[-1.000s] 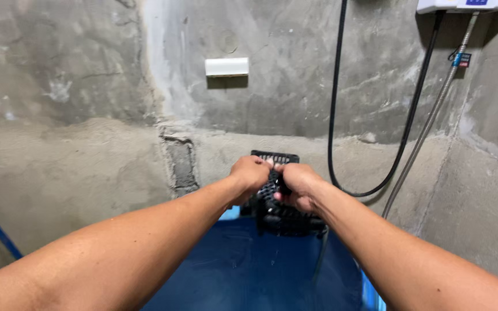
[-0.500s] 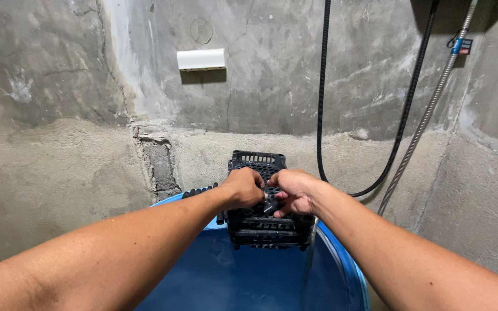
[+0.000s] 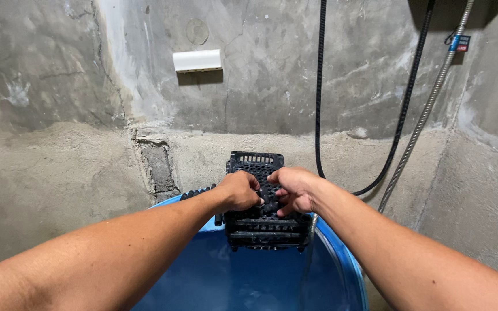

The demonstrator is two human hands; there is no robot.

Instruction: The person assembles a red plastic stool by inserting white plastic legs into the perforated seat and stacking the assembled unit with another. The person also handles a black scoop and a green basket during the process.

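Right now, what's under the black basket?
Under the black basket, gripped by the left hand and right hand, is the blue barrel, its blue inside showing. The basket's underside is hidden.

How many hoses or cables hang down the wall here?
2. A black cable drops from the top edge and loops right behind the hands; a metal hose runs diagonally from the upper right toward the blue tub. More may lie outside the view.

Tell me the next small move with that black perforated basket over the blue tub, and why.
Probably keep both grips and steady the black basket before shifting it. The left hand and right hand pinch its perforated face near the middle, it hangs above the blue tub rather than resting on the rim, and a black hose and metal hose hang close beside it.
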